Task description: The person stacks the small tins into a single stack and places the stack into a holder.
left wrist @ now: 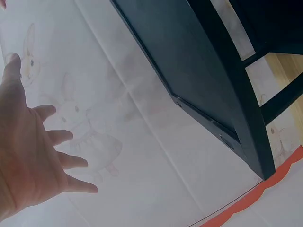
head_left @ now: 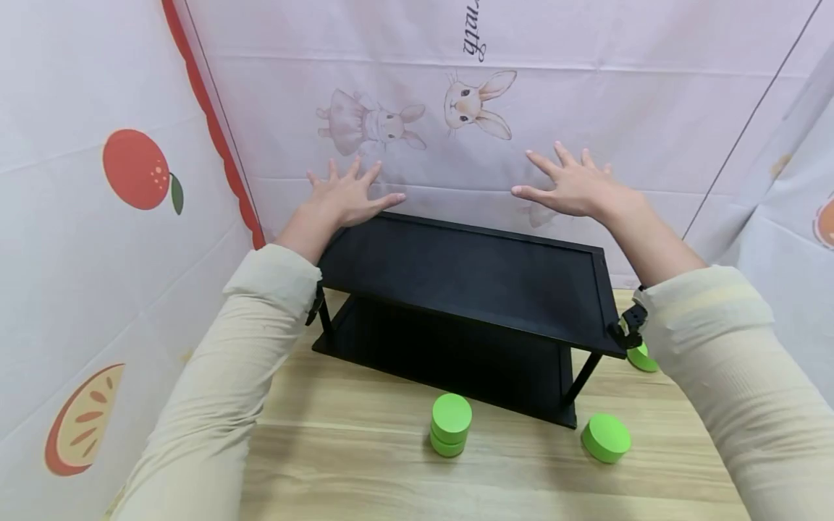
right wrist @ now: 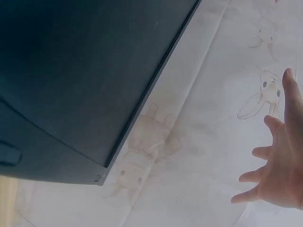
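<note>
A black two-tier shelf (head_left: 469, 271) stands on the wooden table. My left hand (head_left: 347, 194) hovers above its far left corner, fingers spread and holding nothing. Above the far right part of the shelf, my right hand (head_left: 576, 187) is likewise spread and holds nothing. Both wrist views show the left hand (left wrist: 35, 151) and the right hand (right wrist: 281, 156) apart from the shelf. In front of it stand a green round piece with a groove (head_left: 450, 425) and a green cylinder (head_left: 607, 438). Another green piece (head_left: 643, 357) is partly hidden by the right sleeve.
Light wooden tabletop (head_left: 352, 463) lies under the shelf. A white cloth with rabbit prints (head_left: 586, 43) hangs behind, and a cloth with fruit prints (head_left: 59, 246) hangs at the left. More printed cloth (head_left: 804, 174) stands at the right.
</note>
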A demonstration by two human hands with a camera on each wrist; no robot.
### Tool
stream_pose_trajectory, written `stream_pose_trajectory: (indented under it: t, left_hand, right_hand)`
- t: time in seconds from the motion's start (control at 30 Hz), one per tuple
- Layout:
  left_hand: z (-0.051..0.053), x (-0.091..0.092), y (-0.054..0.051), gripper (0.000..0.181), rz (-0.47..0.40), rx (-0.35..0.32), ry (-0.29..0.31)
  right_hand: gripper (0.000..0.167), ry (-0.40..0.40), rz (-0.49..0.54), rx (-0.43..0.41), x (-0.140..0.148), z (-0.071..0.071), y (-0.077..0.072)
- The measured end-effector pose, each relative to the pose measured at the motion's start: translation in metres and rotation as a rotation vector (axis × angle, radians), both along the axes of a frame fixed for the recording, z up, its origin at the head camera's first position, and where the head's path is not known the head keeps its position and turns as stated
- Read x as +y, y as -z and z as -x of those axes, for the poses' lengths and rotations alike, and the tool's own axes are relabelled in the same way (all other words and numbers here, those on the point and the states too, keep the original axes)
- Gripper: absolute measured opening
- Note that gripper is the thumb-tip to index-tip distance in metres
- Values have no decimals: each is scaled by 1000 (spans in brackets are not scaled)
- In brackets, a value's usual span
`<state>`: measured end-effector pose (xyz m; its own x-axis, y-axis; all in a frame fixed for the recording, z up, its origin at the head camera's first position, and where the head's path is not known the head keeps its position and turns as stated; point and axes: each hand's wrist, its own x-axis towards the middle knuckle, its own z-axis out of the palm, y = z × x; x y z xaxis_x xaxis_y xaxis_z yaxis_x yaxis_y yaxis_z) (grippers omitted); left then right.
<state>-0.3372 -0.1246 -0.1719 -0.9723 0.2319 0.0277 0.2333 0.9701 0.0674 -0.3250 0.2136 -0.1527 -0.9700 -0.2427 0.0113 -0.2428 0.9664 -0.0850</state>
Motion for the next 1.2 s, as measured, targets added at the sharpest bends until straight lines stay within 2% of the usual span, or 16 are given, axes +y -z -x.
stream_pose_trajectory:
  t: [0.4, 0.7, 0.93, 1.2]
  left_hand:
    - [-2, -9, 7, 87, 8, 40, 41]
    - [-5, -19, 18, 88, 0, 82, 87]
    - [-11, -27, 31, 90, 11, 151, 146]
    - [-25, -37, 45, 87, 42, 229, 218]
  right_hand:
    - [86, -14, 16, 41, 6, -6, 5]
    - [83, -37, 6, 62, 11, -16, 12]
    - [81, -90, 3, 103, 18, -31, 18]
    - [76, -138, -15, 151, 28, -54, 30]
